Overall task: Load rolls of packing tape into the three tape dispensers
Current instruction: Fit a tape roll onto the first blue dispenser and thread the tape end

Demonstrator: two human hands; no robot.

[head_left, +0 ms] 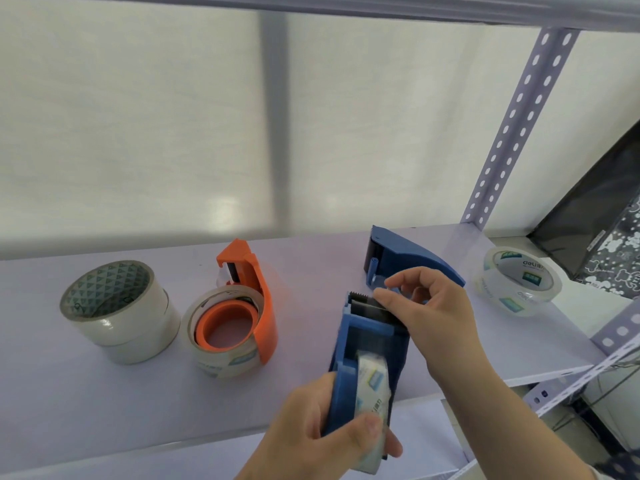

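Note:
My left hand (323, 427) grips the rear of a blue tape dispenser (369, 344) with a clear tape roll (372, 393) seated in it, held above the shelf's front edge. My right hand (429, 317) pinches at the dispenser's front by its serrated blade, apparently on the tape's end. A second blue dispenser (412, 254) lies behind it with no roll visible in it. An orange dispenser (252, 292) lies at centre-left with a clear roll (214, 341) around its hub. A loose whitish roll (117, 310) stands at the left, and a clear printed roll (519, 280) lies at the right.
Everything rests on a white shelf board (104, 403) of a metal rack with a perforated upright (512, 133) at the back right. A translucent white sheet hangs behind. Black patterned packaging (602, 237) sits at the far right.

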